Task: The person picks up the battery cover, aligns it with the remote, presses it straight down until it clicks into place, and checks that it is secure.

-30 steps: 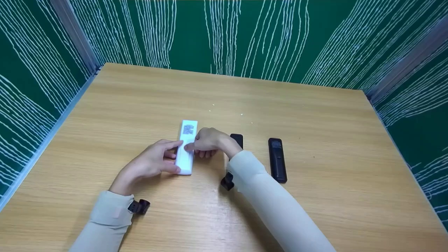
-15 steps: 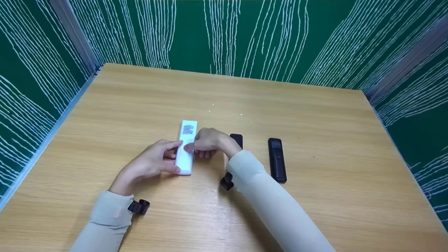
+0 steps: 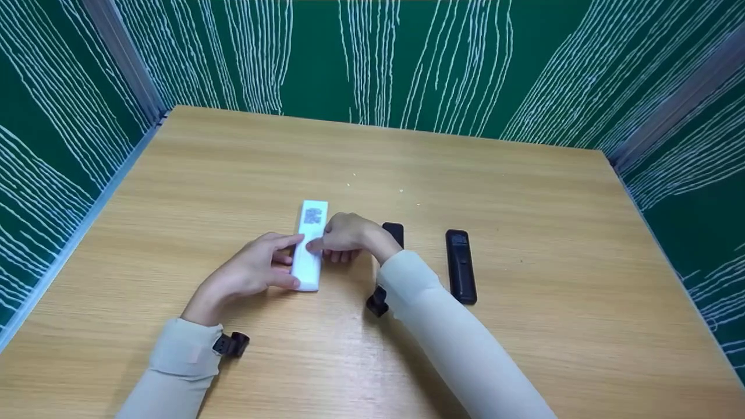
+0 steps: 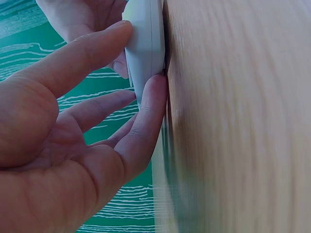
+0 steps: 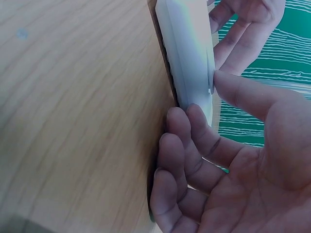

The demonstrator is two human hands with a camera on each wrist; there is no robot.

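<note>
A white remote control (image 3: 309,265) lies on the wooden table, a printed label near its far end facing up. My left hand (image 3: 250,265) holds it along its left long edge with thumb and fingertips. In the left wrist view, one fingertip of the left hand (image 4: 63,111) sits low against its side, close to the tabletop. My right hand (image 3: 349,233) comes across from the right and grips it, thumb on its upper face. In the right wrist view, the right hand's curled fingers (image 5: 177,124) rest by its side at the table.
A black remote control (image 3: 462,267) lies to the right. Another black remote (image 3: 393,232) is partly covered by the right forearm. Small white crumbs (image 3: 401,190) dot the wooden table (image 3: 524,349). Green walls (image 3: 314,58) with white streaks stand around it.
</note>
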